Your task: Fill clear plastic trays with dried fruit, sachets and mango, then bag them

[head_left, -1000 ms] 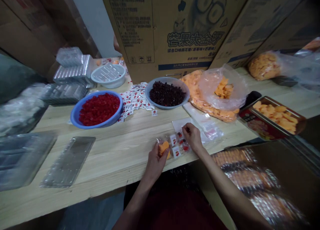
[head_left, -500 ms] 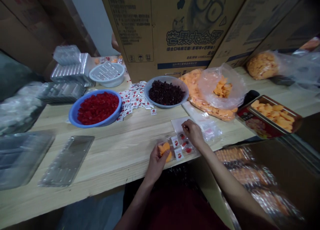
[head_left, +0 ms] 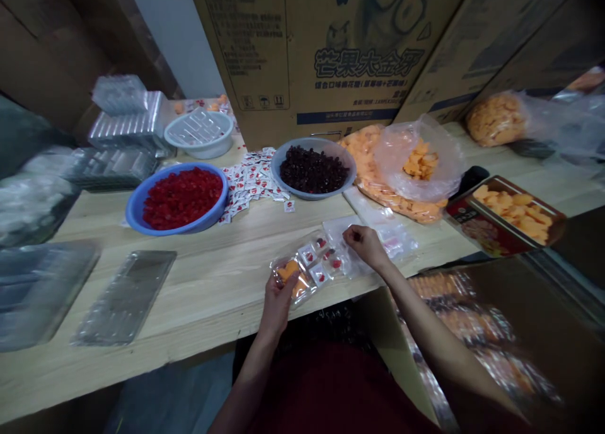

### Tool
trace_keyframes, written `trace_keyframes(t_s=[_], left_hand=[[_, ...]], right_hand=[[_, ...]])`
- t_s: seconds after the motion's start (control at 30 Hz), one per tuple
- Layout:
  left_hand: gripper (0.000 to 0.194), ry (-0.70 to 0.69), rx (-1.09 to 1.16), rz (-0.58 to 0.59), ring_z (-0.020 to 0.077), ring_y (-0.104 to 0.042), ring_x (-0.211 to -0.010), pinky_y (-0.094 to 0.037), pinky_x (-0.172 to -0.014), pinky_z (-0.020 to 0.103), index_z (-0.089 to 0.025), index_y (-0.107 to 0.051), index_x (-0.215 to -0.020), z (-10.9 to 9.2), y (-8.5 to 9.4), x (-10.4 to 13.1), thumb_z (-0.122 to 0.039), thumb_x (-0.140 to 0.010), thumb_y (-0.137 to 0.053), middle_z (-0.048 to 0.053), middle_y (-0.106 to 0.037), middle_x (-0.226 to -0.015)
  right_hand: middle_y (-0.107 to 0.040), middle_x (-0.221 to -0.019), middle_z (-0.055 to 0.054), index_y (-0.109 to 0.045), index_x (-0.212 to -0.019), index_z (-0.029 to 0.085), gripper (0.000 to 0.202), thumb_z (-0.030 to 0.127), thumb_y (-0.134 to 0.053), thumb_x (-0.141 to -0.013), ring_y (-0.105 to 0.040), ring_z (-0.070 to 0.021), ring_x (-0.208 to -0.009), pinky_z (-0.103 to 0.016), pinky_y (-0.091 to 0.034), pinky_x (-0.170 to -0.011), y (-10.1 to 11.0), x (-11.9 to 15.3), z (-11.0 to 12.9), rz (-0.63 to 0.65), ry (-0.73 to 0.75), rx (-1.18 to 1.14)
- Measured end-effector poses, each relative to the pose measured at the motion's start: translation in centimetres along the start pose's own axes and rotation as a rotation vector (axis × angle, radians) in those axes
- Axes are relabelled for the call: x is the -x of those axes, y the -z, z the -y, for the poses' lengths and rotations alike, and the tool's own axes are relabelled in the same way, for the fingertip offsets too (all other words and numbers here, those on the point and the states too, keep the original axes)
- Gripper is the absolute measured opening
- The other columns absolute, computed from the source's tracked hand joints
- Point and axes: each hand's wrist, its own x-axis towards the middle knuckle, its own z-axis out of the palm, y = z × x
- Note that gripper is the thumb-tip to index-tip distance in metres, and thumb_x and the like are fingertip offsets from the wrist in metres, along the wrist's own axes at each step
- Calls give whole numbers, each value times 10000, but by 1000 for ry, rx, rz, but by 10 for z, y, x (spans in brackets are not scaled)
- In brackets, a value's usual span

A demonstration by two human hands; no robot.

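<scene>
My left hand (head_left: 278, 298) grips the left end of a clear plastic tray (head_left: 308, 290), its thumb on top. Orange heart-like pieces (head_left: 288, 270) lie in the tray's compartments near that hand. Small white sachets (head_left: 319, 276) with red print and several red and dark candies (head_left: 335, 263) fill the compartments toward its right. My right hand (head_left: 366, 245) is closed with fingertips pinched over a clear plastic bag (head_left: 347, 267), which lies beside the tray's right end. Whatever its fingertips hold is too small or hidden to make out.
Behind my hands stand a blue basin (head_left: 132, 213) of red candies, a pile of sachets (head_left: 250, 181) and a bowl (head_left: 312, 195) of dark candies. Orange pieces fill a large bag (head_left: 416, 210) and a box (head_left: 496, 245) at right. Empty trays (head_left: 127, 295) lie left; cartons (head_left: 265, 125) rise behind.
My left hand has shifted left with the tray, away from the right hand. The right hand stays almost in place, pinched above the bag.
</scene>
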Motion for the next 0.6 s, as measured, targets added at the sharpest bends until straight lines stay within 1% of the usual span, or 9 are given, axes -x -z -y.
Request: trace_keyframes(t_s=[0.1,0.2,0.37,0.5,0.6], left_hand=[[507,-47,18,-34,189,-678,-973,-505,-884,300,-205,-613,-1206,0,-10,2,-372,-759,-786,56,-711,-1110],[473,-96,-4,-65,175,-667,-968,-504,-883,287,-220,-609,-1188,1,-23,6,-372,-773,-775,42,-701,-1099],[398,-129,-81,16,206,-646,-1060,-491,-939,310,-219,-593,-1193,9,-37,18,-366,-841,-706,65,-680,-1156],[363,-153,-150,64,228,-643,-1073,-476,-965,331,-211,-614,-1169,9,-38,24,-356,-847,-696,74,-689,-1141],[354,-165,-211,88,230,-641,-1033,-477,-932,321,-207,-634,-1147,5,-38,23,-358,-834,-707,73,-695,-1102]], right_hand=[[-614,-622,-8,-650,-672,192,109,170,-549,-709,-539,-151,-597,-256,-376,-599,-2,-6,8,-8,8,22],[-606,-610,-9,-640,-659,193,94,188,-556,-702,-525,-149,-586,-258,-360,-588,-1,-15,12,-35,6,28],[-571,-583,-11,-574,-607,196,128,271,-545,-707,-504,-143,-562,-259,-360,-562,-3,-22,7,-75,-28,-33],[-547,-579,-2,-549,-598,197,160,326,-527,-691,-483,-131,-549,-250,-371,-536,-2,-23,-2,-57,-62,-123],[-503,-551,18,-520,-586,202,198,365,-516,-700,-446,-116,-525,-240,-360,-512,2,-26,-5,-25,-72,-167]])
